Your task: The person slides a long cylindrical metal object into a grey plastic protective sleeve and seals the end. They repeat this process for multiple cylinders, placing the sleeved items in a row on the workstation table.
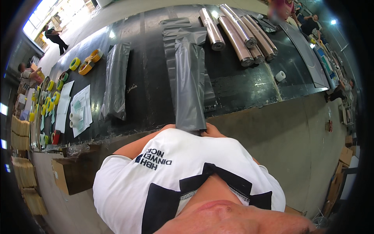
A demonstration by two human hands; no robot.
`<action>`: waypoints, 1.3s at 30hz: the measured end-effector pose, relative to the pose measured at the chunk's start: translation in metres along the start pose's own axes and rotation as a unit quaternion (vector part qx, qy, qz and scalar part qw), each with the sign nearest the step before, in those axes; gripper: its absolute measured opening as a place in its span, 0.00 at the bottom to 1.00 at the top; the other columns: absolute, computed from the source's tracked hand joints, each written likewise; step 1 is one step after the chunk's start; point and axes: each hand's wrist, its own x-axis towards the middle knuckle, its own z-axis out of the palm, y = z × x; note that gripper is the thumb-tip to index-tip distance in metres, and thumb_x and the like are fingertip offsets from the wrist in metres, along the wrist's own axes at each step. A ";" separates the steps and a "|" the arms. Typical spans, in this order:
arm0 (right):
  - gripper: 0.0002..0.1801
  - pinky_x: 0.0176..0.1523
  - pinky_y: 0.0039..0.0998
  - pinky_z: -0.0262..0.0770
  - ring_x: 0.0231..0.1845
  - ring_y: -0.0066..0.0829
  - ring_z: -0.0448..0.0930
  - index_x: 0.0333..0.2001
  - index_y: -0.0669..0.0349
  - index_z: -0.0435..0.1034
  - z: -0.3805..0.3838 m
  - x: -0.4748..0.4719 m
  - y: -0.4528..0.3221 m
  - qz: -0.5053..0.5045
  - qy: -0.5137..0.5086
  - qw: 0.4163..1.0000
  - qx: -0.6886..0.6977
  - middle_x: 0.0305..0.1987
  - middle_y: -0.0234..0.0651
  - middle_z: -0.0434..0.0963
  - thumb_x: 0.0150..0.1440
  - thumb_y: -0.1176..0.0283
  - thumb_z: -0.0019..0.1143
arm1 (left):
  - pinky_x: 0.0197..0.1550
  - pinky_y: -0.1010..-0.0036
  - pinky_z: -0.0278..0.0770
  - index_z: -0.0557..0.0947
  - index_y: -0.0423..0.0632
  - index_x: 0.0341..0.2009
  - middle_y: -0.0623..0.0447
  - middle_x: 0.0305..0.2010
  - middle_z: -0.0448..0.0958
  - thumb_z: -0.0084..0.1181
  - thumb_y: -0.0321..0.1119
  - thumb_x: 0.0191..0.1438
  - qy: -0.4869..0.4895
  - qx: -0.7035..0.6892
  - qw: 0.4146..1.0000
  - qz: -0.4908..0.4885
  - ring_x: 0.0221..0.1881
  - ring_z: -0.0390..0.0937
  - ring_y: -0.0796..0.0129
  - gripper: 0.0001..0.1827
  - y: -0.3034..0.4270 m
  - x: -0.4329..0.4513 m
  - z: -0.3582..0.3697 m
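Observation:
A long grey plastic bag (190,87) lies over the edge of the black-topped table in front of my chest, on top of further grey plastic bags (171,49). At its near end, my left hand (214,130) is at the right corner and my right hand (169,126) is at the left corner. Both are partly hidden by the bag and my shirt, so their fingers barely show. Another wrapped grey plastic bag (117,82) lies to the left on the table.
Film-wrapped rolls (233,38) lie at the back right, with a small white roll (280,76) nearer. Tape rolls (86,68) and papers (81,108) are on the left. A cardboard box (62,175) stands below the table's left part. Several people are farther off.

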 end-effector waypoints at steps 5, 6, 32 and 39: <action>0.13 0.47 0.43 0.72 0.42 0.53 0.77 0.39 0.69 0.72 -0.037 0.082 -0.022 -0.019 0.094 0.995 -0.001 0.39 0.55 0.77 0.50 0.77 0.43 | 0.41 0.67 0.77 0.83 0.39 0.37 0.47 0.34 0.82 0.61 0.29 0.47 0.135 0.294 0.945 0.053 0.38 0.79 0.64 0.11 -0.001 0.072 -0.042; 0.13 0.47 0.40 0.72 0.42 0.50 0.77 0.39 0.69 0.72 -0.036 0.070 -0.014 0.000 0.037 0.999 -0.010 0.39 0.53 0.78 0.52 0.75 0.46 | 0.39 0.67 0.77 0.82 0.39 0.39 0.47 0.33 0.82 0.61 0.30 0.48 0.080 0.299 0.951 0.022 0.36 0.79 0.65 0.13 0.019 0.060 -0.037; 0.25 0.50 0.36 0.74 0.43 0.35 0.79 0.47 0.67 0.74 -0.034 0.161 -0.019 0.176 0.205 0.907 0.323 0.45 0.43 0.79 0.50 0.61 0.68 | 0.37 0.63 0.76 0.79 0.34 0.39 0.45 0.35 0.80 0.56 0.37 0.59 0.194 -0.273 0.942 0.018 0.34 0.79 0.58 0.16 0.077 0.160 -0.088; 0.47 0.43 0.33 0.62 0.36 0.26 0.66 0.59 0.61 0.64 -0.047 0.095 -0.013 0.332 0.155 0.860 0.356 0.38 0.35 0.74 0.48 0.34 0.55 | 0.43 0.61 0.78 0.78 0.37 0.47 0.47 0.43 0.79 0.55 0.37 0.60 0.125 -0.318 0.939 -0.021 0.41 0.79 0.58 0.16 0.035 0.091 -0.100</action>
